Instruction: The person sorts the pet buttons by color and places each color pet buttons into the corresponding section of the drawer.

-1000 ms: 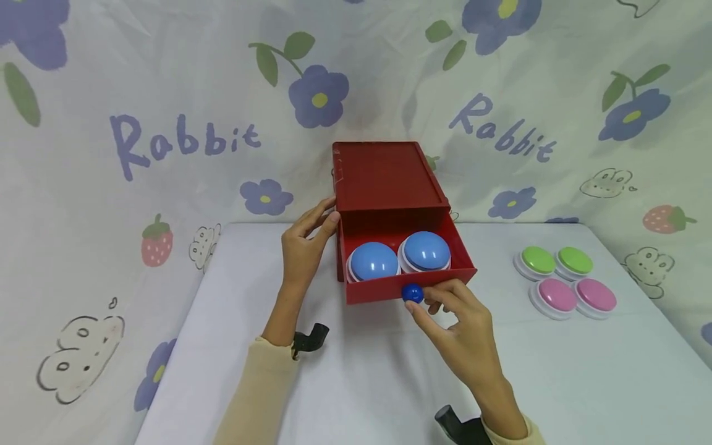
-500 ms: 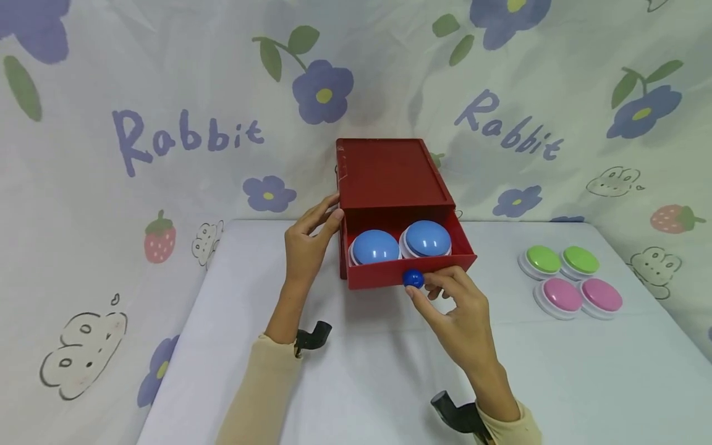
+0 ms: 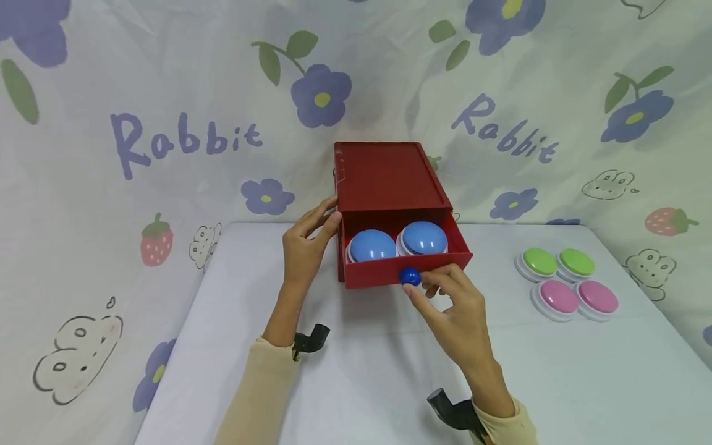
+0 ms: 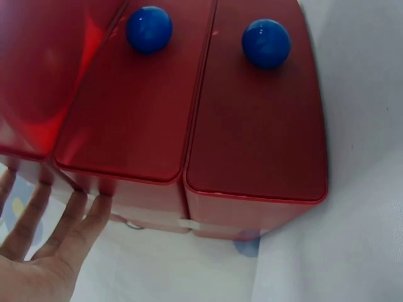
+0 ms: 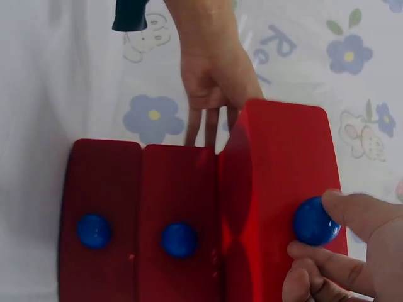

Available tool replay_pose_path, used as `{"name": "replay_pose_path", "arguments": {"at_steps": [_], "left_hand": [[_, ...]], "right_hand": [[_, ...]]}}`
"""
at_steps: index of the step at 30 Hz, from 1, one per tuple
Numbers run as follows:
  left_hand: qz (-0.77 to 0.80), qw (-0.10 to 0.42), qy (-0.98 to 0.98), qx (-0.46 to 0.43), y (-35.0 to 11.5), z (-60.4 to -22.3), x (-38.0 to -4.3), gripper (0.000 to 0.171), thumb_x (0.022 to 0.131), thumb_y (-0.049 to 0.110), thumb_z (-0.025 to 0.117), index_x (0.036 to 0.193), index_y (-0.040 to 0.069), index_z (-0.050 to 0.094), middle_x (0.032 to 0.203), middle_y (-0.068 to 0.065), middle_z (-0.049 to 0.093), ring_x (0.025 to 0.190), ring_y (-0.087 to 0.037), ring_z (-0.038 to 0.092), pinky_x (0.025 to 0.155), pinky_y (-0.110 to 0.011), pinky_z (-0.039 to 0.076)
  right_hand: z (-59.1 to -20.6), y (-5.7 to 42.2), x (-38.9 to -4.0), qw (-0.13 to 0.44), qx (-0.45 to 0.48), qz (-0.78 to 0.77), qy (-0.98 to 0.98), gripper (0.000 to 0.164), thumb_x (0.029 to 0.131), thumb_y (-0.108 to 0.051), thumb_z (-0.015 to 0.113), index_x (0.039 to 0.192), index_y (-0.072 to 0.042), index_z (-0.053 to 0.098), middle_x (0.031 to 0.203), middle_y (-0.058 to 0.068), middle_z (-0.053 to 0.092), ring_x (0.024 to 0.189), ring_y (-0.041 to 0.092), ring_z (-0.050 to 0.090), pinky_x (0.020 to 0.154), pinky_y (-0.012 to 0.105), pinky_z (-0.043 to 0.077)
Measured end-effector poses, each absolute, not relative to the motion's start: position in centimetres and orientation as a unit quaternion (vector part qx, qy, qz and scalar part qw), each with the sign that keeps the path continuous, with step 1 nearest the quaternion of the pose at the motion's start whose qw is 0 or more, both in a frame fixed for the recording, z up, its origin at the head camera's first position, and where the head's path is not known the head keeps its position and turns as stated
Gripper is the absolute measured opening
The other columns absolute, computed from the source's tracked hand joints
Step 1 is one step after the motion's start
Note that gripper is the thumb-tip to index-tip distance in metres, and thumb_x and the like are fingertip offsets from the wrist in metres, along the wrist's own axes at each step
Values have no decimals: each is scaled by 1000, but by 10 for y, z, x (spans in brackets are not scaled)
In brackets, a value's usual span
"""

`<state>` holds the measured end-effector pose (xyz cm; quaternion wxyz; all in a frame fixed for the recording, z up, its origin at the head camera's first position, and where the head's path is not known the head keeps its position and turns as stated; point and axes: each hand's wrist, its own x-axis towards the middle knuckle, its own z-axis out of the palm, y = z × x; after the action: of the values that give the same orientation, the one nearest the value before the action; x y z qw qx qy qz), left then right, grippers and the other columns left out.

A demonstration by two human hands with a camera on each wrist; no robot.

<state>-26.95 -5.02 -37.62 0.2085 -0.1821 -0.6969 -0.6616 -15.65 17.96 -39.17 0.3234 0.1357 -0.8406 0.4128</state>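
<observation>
A red drawer cabinet (image 3: 392,176) stands at the back of the table with its top drawer (image 3: 369,274) pulled part way out. Two round domes, a left blue one (image 3: 372,245) and a right blue one (image 3: 424,238), sit inside on white bases. My right hand (image 3: 457,315) pinches the drawer's blue knob (image 3: 410,276) between thumb and fingers; the right wrist view shows this knob (image 5: 316,221) closely. My left hand (image 3: 302,250) rests against the cabinet's left side, fingers extended. In the left wrist view, two closed lower drawers show blue knobs (image 4: 266,44).
Two green-domed discs (image 3: 539,261) and two pink-domed discs (image 3: 559,296) lie together at the table's right. A patterned cloth (image 3: 183,74) hangs behind the cabinet, close to its back. The white table (image 3: 356,383) stretches toward me under both forearms.
The top drawer has slid a little inward, and my right hand has moved back with its knob. My left hand keeps its place on the cabinet's side. The head view shifts slightly.
</observation>
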Motion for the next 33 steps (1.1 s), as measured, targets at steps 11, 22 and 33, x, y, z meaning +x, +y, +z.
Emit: {"name": "replay_pose_path", "arguments": {"at_steps": [11, 22, 33], "left_hand": [[-663, 205, -698, -176, -49, -379, -270, 36, 97, 12, 68, 132, 7, 67, 130, -6, 66, 109, -18, 67, 81, -28, 59], [-668, 206, -692, -180, -47, -379, -272, 35, 96, 10, 68, 131, 5, 67, 129, -8, 66, 108, -18, 68, 82, -28, 58], [-679, 202, -682, -182, -50, -379, -275, 35, 97, 11, 68, 131, 4, 67, 130, -8, 66, 108, -19, 68, 83, -28, 58]], "right_hand": [[-398, 178, -174, 336, 141, 394, -844, 23, 80, -8, 85, 99, -2, 74, 95, 2, 61, 84, 13, 57, 64, 15, 48], [-398, 176, -197, 349, 138, 396, -838, 21, 83, -11, 84, 97, 1, 74, 90, 5, 61, 80, 15, 58, 67, 18, 46], [-399, 172, -219, 351, 135, 410, -831, 21, 86, -16, 81, 97, 1, 75, 89, 5, 60, 72, 14, 57, 59, 28, 51]]}}
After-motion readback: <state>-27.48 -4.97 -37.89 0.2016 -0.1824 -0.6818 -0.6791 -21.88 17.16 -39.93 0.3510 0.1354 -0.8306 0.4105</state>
